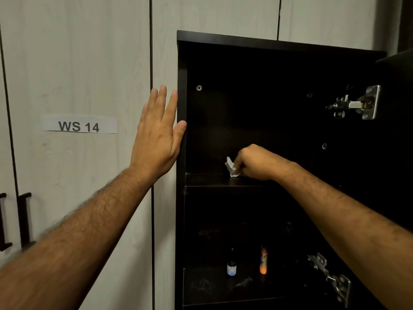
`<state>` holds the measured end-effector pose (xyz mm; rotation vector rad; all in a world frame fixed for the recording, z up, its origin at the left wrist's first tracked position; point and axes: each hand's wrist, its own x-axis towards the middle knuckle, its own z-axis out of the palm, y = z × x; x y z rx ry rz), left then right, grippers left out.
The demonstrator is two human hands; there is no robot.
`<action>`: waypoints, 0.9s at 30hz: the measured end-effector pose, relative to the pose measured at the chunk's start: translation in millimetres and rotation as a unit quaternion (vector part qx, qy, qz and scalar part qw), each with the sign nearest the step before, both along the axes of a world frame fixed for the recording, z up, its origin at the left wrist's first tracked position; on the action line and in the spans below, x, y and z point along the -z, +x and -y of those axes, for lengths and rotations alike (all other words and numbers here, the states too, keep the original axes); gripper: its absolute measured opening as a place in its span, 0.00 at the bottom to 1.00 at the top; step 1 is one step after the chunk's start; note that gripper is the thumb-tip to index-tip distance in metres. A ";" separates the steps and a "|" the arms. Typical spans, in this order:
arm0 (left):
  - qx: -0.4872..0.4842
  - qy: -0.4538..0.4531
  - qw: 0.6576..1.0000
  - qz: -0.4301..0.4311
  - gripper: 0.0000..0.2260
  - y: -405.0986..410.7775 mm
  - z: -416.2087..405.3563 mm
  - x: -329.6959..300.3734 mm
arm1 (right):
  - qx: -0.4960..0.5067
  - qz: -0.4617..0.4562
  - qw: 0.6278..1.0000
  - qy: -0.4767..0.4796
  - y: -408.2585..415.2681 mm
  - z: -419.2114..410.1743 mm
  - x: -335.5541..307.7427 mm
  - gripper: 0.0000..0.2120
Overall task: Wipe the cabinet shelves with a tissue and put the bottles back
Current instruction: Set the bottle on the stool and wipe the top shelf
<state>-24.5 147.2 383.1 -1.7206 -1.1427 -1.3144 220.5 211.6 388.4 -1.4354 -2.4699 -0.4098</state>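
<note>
The right hand point(250, 163) clutches a crumpled tissue point(231, 167) on the upper shelf point(207, 180); the left hand point(158, 135) lies flat, fingers straight, against the cabinet point(181, 86) edge.

Dark open cabinet point(181, 86) at 3 o'clock; right hand point(254, 163) at centre grips crumpled white tissue point(231, 167), pressed on upper shelf point(207, 180). Left hand point(157, 135) at 9 o'clock lies flat with fingers straight, against pale door point(78, 63) labelled "WS 14", thumb touching cabinet's left front edge. Lower shelf point(201, 285) at 6 o'clock: small dark bottle point(231, 266) with blue-white label upright, orange bottle point(263, 260) just right of it, apart; metal hinges point(357, 104) at 2 and 5 o'clock.
</note>
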 end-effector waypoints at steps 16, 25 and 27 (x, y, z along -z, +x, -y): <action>-0.063 0.025 0.997 0.022 0.26 9.9 5.6 5.6 | -0.188 -0.077 0.973 -0.111 -66.9 24.7 3.6 0.08; -0.088 0.032 0.995 0.040 0.26 16.8 20.2 7.2 | 0.156 -0.054 0.981 -0.099 29.8 21.7 -21.0 0.12; -0.081 0.057 0.994 0.035 0.26 25.8 23.6 7.3 | 0.227 -0.119 0.966 -0.030 49.2 22.1 -20.1 0.08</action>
